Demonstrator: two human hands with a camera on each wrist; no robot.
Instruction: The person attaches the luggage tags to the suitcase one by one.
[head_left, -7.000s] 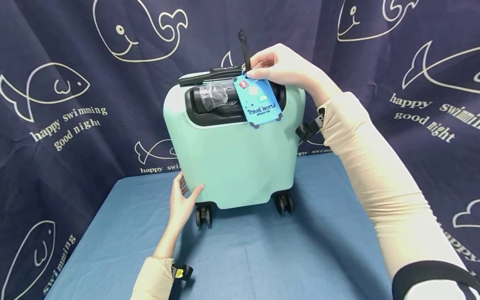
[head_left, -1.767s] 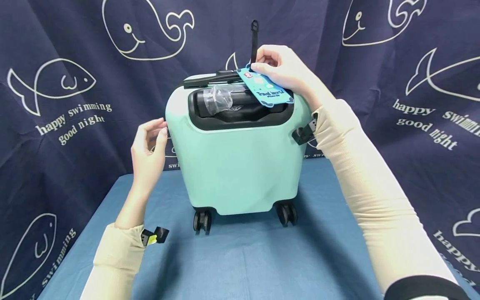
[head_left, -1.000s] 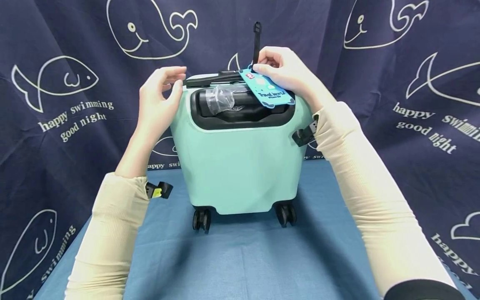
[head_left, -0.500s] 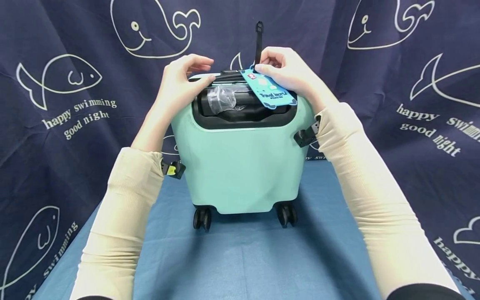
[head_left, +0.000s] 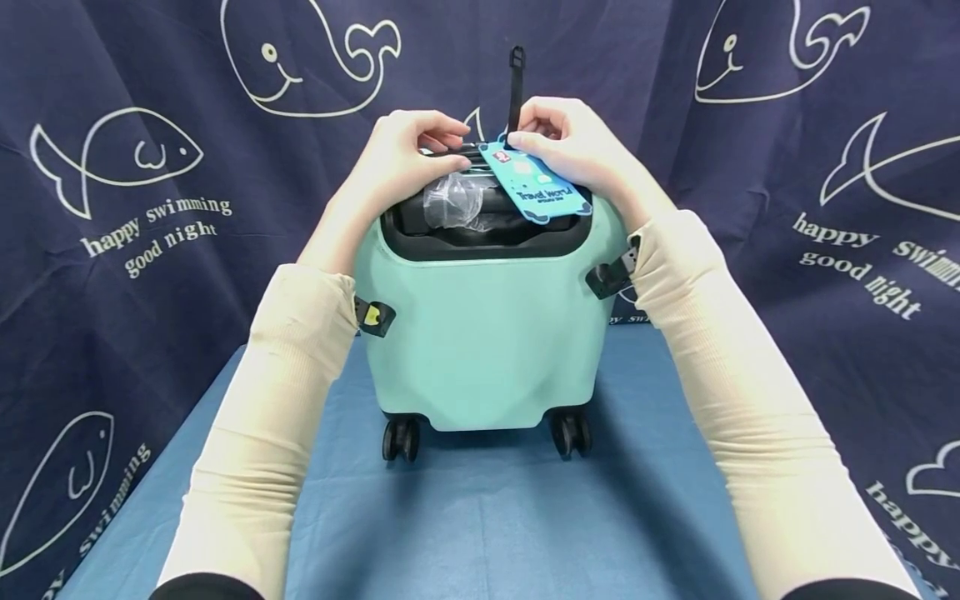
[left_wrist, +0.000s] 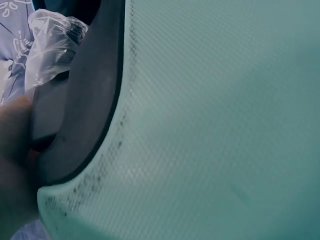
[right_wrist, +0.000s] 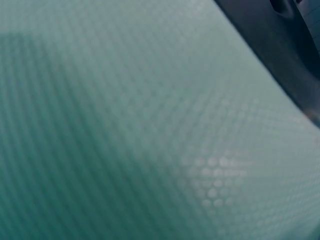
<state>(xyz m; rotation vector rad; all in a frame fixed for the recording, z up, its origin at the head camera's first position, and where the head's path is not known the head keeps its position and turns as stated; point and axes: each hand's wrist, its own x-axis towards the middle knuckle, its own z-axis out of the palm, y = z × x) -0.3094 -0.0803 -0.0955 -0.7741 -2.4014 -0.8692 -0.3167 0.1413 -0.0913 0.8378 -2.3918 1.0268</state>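
A mint-green suitcase [head_left: 487, 342] stands upright on its black wheels. My right hand [head_left: 573, 150] pinches the blue luggage tag [head_left: 542, 185] near its black strap [head_left: 516, 92], whose buckle end points up. The tag lies over the black handle recess [head_left: 487, 248]. Just left of it, my left hand [head_left: 408, 162] is at the suitcase's top, thumb in front and fingers behind, with a gap between them. Crumpled clear plastic [head_left: 453, 200] wraps the handle under that thumb. The ribbed shell [left_wrist: 210, 120] fills most of the left wrist view; the right wrist view shows shell [right_wrist: 150, 110] too.
Blue cloth [head_left: 465, 517] covers the table under the suitcase. Behind and on both sides hangs a dark blue curtain [head_left: 247, 250] printed with whales, fish and lettering.
My left hand has risen from the suitcase's lower left side to its top, then slid right towards the tag. My right hand keeps the tag, which now lies flatter over the recess.
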